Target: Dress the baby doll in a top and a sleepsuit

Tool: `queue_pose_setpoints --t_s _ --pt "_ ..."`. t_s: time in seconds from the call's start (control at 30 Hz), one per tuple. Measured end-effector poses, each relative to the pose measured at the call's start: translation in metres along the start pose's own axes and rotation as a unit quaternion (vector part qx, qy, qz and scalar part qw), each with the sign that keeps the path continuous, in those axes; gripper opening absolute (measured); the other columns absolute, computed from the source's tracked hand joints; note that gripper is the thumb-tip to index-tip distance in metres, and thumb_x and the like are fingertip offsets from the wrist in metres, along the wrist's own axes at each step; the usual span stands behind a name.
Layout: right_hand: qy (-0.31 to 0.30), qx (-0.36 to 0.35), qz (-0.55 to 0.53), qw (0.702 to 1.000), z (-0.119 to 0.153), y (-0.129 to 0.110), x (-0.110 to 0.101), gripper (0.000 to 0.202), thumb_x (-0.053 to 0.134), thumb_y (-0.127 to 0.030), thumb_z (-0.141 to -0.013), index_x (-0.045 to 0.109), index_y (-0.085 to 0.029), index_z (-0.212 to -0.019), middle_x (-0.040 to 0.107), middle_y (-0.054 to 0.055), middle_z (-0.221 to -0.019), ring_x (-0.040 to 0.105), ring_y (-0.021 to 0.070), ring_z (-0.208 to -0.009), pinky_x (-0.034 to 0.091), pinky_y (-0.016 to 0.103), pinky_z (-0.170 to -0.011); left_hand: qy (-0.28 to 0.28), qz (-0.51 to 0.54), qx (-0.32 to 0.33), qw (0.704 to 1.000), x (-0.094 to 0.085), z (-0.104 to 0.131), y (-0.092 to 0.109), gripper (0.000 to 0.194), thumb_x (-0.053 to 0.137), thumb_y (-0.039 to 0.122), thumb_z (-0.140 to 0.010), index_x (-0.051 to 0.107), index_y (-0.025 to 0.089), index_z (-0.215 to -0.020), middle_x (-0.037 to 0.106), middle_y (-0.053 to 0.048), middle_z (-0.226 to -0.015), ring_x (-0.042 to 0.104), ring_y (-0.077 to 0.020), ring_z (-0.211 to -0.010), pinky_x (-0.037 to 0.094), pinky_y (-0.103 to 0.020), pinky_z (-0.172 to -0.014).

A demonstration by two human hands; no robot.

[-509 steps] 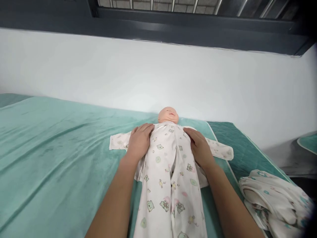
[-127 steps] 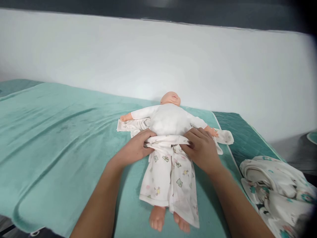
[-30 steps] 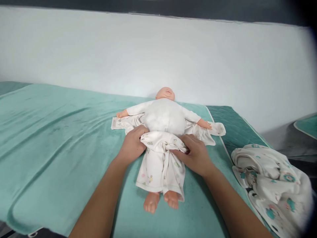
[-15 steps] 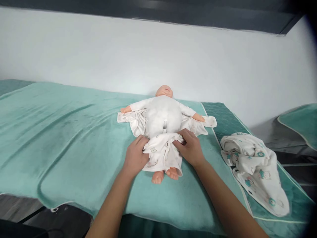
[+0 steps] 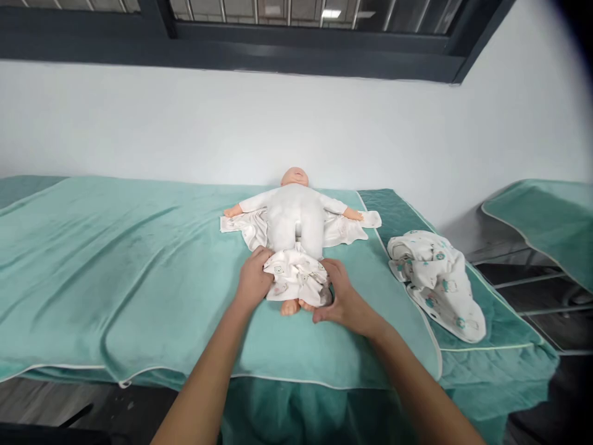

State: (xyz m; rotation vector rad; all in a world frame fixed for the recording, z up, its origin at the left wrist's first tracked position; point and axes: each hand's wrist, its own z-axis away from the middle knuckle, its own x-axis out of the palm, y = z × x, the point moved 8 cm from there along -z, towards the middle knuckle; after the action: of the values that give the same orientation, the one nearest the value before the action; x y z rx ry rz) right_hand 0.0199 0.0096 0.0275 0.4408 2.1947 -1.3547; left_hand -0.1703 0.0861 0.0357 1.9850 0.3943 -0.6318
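A baby doll with a white cloth body lies on its back, arms spread, head toward the wall. Under its arms is an opened white baby top. Small white printed baby trousers are bunched round its lower legs, with the feet showing below the hem. My left hand is closed on the left edge of the trousers. On the other side, my right hand curves round their right edge, fingers touching the cloth and thumb held apart near a foot.
A light green sheet covers the bed, over a darker green quilted cover. A crumpled white printed baby garment lies at the right. Behind is a white wall below a dark window frame. Another green-covered surface stands at far right.
The trousers have slid down the doll's legs and are more bunched, exposing its upper legs. My right thumb has moved away from the fingers. The camera view has tilted up.
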Motion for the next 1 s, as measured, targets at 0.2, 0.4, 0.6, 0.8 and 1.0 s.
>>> queue_pose_setpoints --t_s 0.2,0.4,0.6,0.8,1.0 --pt "0.011 0.012 0.058 0.998 0.001 -0.016 -0.010 0.079 0.086 -0.048 -0.063 0.048 -0.024 -0.128 0.054 0.010 -0.124 0.052 0.0284 -0.117 0.044 0.045 -0.099 -0.086 0.042 0.028 0.995 0.001 0.036 0.026 0.014 0.046 0.009 -0.075 0.043 0.019 -0.066 0.046 0.000 -0.078 0.049 -0.0160 -0.076 0.039 -0.028 -0.069" --pt "-0.051 0.035 0.121 0.991 -0.011 -0.027 -0.013 0.050 0.077 -0.053 -0.071 0.058 -0.021 -0.105 0.065 0.003 -0.102 0.059 0.0222 -0.096 0.043 0.035 -0.084 -0.188 -0.009 0.011 0.982 -0.006 0.065 0.054 0.025 0.062 0.018 -0.077 0.057 0.022 -0.101 0.054 -0.004 -0.111 0.054 -0.0213 -0.104 0.046 -0.033 -0.087" --pt "-0.078 0.061 0.179 0.979 -0.005 -0.041 -0.019 0.036 0.070 -0.051 -0.077 0.052 -0.023 -0.090 0.064 -0.002 -0.079 0.057 0.0177 -0.075 0.038 0.033 -0.079 -0.162 -0.097 0.000 0.982 -0.010 0.068 0.063 0.021 0.063 0.041 -0.084 0.060 0.022 -0.093 0.060 -0.003 -0.099 0.058 -0.0230 -0.095 0.045 -0.032 -0.077" --pt "-0.089 0.076 0.191 0.975 0.019 -0.066 -0.028 0.024 0.069 -0.027 -0.075 0.048 -0.024 -0.085 0.057 -0.005 -0.070 0.050 0.0144 -0.063 0.030 0.026 -0.062 -0.226 -0.058 -0.053 0.971 -0.017 0.089 0.081 0.010 0.060 0.028 -0.083 0.062 0.022 -0.089 0.065 -0.001 -0.093 0.060 -0.0209 -0.087 0.043 -0.029 -0.075" --pt "-0.245 0.057 -0.031 0.967 0.032 -0.118 -0.037 0.030 0.073 -0.046 -0.078 0.059 -0.023 -0.090 0.062 -0.003 -0.078 0.056 0.0148 -0.069 0.038 0.024 -0.059 -0.392 0.063 -0.070 0.915 -0.047 0.101 0.129 0.016 0.067 0.033 -0.076 0.061 0.020 -0.084 0.060 0.003 -0.083 0.055 -0.0157 -0.075 0.040 -0.023 -0.063"
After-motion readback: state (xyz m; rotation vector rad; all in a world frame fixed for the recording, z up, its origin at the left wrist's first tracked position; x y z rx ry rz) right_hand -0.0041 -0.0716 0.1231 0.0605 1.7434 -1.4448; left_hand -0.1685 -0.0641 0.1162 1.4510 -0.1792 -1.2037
